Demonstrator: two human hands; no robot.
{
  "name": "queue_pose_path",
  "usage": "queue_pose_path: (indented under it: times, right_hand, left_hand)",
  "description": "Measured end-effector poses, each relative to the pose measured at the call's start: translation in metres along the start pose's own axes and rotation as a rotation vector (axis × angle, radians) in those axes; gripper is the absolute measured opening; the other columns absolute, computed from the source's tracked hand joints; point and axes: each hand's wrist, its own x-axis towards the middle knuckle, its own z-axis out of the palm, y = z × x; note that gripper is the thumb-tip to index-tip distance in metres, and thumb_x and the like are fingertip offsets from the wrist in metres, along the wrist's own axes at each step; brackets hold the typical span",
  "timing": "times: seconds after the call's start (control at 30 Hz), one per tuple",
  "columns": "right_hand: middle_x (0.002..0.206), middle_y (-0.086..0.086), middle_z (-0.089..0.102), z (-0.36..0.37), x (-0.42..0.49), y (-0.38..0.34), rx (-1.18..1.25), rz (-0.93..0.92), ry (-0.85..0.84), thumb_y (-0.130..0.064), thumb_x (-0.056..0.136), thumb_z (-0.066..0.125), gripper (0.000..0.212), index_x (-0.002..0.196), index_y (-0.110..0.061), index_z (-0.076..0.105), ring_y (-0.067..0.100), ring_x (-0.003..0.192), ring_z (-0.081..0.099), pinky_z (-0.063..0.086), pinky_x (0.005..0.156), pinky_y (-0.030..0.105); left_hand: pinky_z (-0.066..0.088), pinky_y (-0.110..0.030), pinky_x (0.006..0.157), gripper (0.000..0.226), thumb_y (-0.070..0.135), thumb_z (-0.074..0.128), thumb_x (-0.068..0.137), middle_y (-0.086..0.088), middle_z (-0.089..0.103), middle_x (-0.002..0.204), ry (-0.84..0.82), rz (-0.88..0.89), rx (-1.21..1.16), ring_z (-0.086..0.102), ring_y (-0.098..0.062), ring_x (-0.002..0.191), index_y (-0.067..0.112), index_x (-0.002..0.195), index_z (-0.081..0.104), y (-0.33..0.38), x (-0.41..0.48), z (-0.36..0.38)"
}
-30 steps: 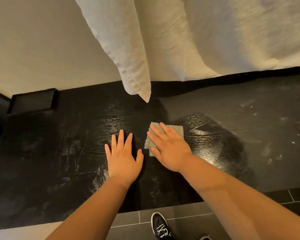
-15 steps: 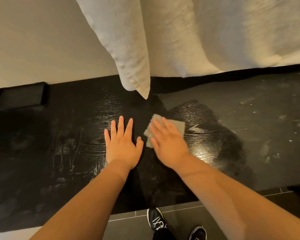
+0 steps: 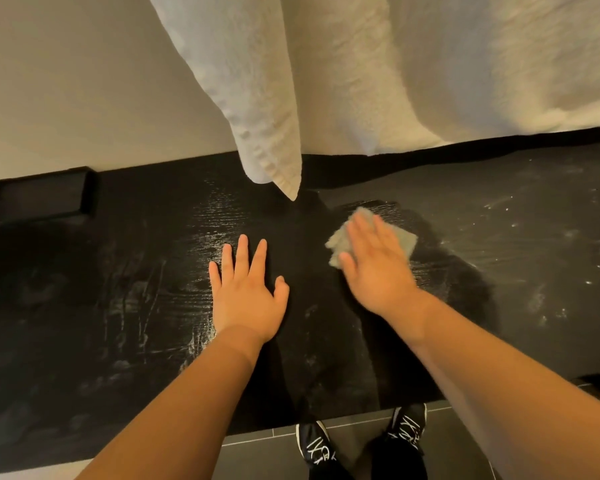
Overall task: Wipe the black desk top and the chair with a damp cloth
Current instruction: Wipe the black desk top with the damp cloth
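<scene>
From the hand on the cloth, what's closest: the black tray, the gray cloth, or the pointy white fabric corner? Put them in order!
1. gray cloth: right under the right hand, touching it.
2. white fabric corner: hanging behind the hand, off to its left.
3. black tray: far away at the back left of the desk.

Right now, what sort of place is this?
Probably a hotel or guest room, not certain: black wood-grain desk top against a plain wall, white towels hanging over it, dark tiled floor.
</scene>
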Motion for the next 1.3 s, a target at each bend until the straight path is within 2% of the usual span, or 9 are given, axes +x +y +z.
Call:
queue_pose_path:
  times: [0.13,0.23,0.47,0.53,0.63,0.73,0.87,1.17,1.3]
  right_hand:
    - [0.173,0.002,0.002,0.014,0.015,-0.048,-0.037,-0.324,-0.155,-0.047,0.107,0.030,0.066,0.164,-0.018,0.016,0.027,0.158,-0.005,0.000,0.129,0.044]
    - [0.173,-0.003,-0.003,0.010,0.042,-0.028,-0.064,-0.292,-0.119,-0.049,0.108,0.028,0.066,0.165,-0.022,0.009,0.022,0.158,-0.009,-0.010,0.124,0.036]
    - [0.167,0.011,0.022,-0.016,0.044,0.076,-0.030,0.181,0.093,-0.032,0.107,0.034,0.055,0.158,-0.011,0.029,0.037,0.153,0.019,0.017,0.125,0.046]
    - [0.161,0.016,0.033,-0.020,0.039,0.063,-0.012,0.156,0.102,-0.027,0.107,0.035,0.050,0.152,-0.007,0.039,0.040,0.146,0.029,0.024,0.122,0.048]
    - [0.161,0.017,0.033,-0.016,0.037,0.015,0.149,-0.138,0.004,-0.020,0.107,0.039,0.049,0.154,-0.008,0.036,0.040,0.147,0.030,0.022,0.123,0.044]
    - [0.171,0.007,0.014,-0.002,0.056,-0.023,0.166,-0.322,-0.107,-0.025,0.111,0.034,0.055,0.163,-0.013,0.020,0.027,0.158,0.005,0.003,0.126,0.035]
    - [0.173,0.003,0.007,-0.001,0.099,-0.029,0.078,-0.420,-0.143,-0.031,0.111,0.033,0.059,0.164,-0.015,0.014,0.023,0.159,-0.001,-0.001,0.127,0.038]
    - [0.156,0.014,0.039,-0.034,0.110,0.132,0.036,0.138,0.155,-0.024,0.100,0.048,0.054,0.150,-0.006,0.038,0.035,0.140,0.036,0.031,0.117,0.045]
    - [0.158,0.018,0.036,-0.036,0.099,0.099,0.045,0.038,0.121,-0.024,0.103,0.045,0.052,0.152,-0.005,0.038,0.038,0.146,0.030,0.022,0.122,0.045]
  left_hand:
    - [0.002,-0.056,0.131,0.076,0.062,0.027,0.099,-0.001,-0.001,0.177,0.016,0.008,0.006,-0.005,-0.029,0.163,0.035,0.168,0.012,-0.001,-0.003,0.001]
    - [0.003,-0.055,0.131,0.075,0.063,0.025,0.099,0.001,-0.001,0.177,0.016,0.002,0.008,-0.005,-0.027,0.163,0.037,0.168,0.010,-0.003,-0.003,0.001]
    - [0.004,-0.055,0.131,0.074,0.063,0.027,0.098,0.000,0.006,0.177,0.003,-0.023,0.017,0.002,-0.028,0.163,0.037,0.167,0.014,0.002,-0.001,-0.001]
    - [0.010,-0.054,0.131,0.070,0.061,0.036,0.099,-0.004,0.022,0.173,0.036,-0.059,-0.026,0.018,-0.030,0.159,0.033,0.163,0.030,0.008,0.002,-0.007]
    - [0.025,-0.052,0.126,0.061,0.052,0.047,0.099,-0.012,0.044,0.159,0.117,-0.092,-0.126,0.039,-0.031,0.145,0.024,0.153,0.050,0.024,0.023,-0.017]
    - [0.012,-0.057,0.129,0.063,0.045,0.045,0.104,-0.010,0.023,0.172,0.099,-0.144,-0.116,0.018,-0.030,0.159,0.028,0.163,0.033,0.039,0.038,-0.013]
    - [-0.003,-0.062,0.128,0.065,0.049,0.028,0.105,0.001,0.002,0.177,0.056,-0.221,-0.058,-0.006,-0.023,0.163,0.034,0.167,0.015,0.043,0.045,-0.002]
    - [0.000,-0.064,0.128,0.067,0.049,0.028,0.104,0.002,0.003,0.177,0.051,-0.233,-0.042,-0.005,-0.023,0.163,0.035,0.167,0.015,0.043,0.049,-0.002]
    - [0.001,-0.064,0.128,0.066,0.048,0.030,0.104,0.001,0.004,0.177,0.049,-0.236,-0.049,-0.004,-0.024,0.163,0.034,0.167,0.016,0.045,0.049,-0.003]
